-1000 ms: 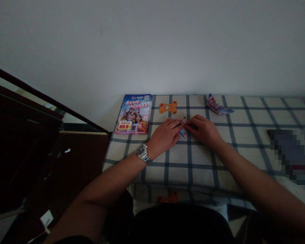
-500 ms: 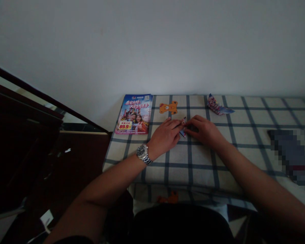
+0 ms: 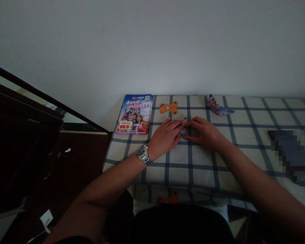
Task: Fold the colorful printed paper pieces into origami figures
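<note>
Both of my hands rest on a checked tablecloth (image 3: pixel 193 162) and meet over a small folded piece of colourful paper (image 3: pixel 184 126). My left hand (image 3: pixel 165 135), with a metal watch on its wrist, lies with its fingers pressed on the paper's left side. From the right, my right hand (image 3: pixel 202 132) pinches the paper with closed fingers. Most of the paper is hidden between the two hands.
A colourful leaflet (image 3: pixel 134 114) lies at the table's back left corner. An orange bear print (image 3: pixel 168 107) shows on the cloth behind my hands. Another folded paper piece (image 3: pixel 217 105) lies at the back right. A blurred dark object (image 3: pixel 292 152) sits at the right. Dark wooden furniture (image 3: pixel 27 145) stands to the left.
My right hand's fingers have shifted slightly lower and closer on the small paper. My left hand has barely moved.
</note>
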Motion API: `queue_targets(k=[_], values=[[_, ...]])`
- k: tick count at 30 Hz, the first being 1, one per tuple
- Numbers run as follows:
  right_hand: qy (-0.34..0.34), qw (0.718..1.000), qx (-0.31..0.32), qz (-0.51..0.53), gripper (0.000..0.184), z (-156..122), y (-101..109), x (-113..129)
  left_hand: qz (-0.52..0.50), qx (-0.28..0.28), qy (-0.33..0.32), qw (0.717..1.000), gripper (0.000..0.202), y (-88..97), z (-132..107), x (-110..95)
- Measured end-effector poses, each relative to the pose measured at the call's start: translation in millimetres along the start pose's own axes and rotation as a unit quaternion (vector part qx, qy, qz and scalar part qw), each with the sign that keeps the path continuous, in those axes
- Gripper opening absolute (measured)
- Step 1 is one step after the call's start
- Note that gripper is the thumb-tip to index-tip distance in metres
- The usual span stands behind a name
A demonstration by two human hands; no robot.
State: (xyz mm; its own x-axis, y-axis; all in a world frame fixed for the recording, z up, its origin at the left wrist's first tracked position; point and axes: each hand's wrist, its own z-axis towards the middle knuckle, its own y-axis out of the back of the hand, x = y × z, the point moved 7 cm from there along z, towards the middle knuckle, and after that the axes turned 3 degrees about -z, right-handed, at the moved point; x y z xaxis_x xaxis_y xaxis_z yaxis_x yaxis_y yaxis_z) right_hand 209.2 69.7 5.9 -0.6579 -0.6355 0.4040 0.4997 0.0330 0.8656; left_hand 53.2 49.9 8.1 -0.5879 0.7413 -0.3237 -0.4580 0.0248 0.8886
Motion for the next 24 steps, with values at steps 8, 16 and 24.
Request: queue_targets(k=[8, 16, 24], values=[[0.001, 1.0, -0.01, 0.013, 0.031, -1, 4, 3, -0.004, -0.006, -0.016, 1.0, 0.048, -1.3, -1, 3], [-0.054, 0.996, -0.066, -0.011, 0.01, -3, 12, -14, -0.012, 0.013, -0.042, 0.999, 0.047, -2.6, 0, -5], [-0.063, 0.996, -0.068, -0.003, 0.008, -4, 13, -15, -0.012, 0.019, -0.043, 0.999, 0.05, -0.4, 0, -5]])
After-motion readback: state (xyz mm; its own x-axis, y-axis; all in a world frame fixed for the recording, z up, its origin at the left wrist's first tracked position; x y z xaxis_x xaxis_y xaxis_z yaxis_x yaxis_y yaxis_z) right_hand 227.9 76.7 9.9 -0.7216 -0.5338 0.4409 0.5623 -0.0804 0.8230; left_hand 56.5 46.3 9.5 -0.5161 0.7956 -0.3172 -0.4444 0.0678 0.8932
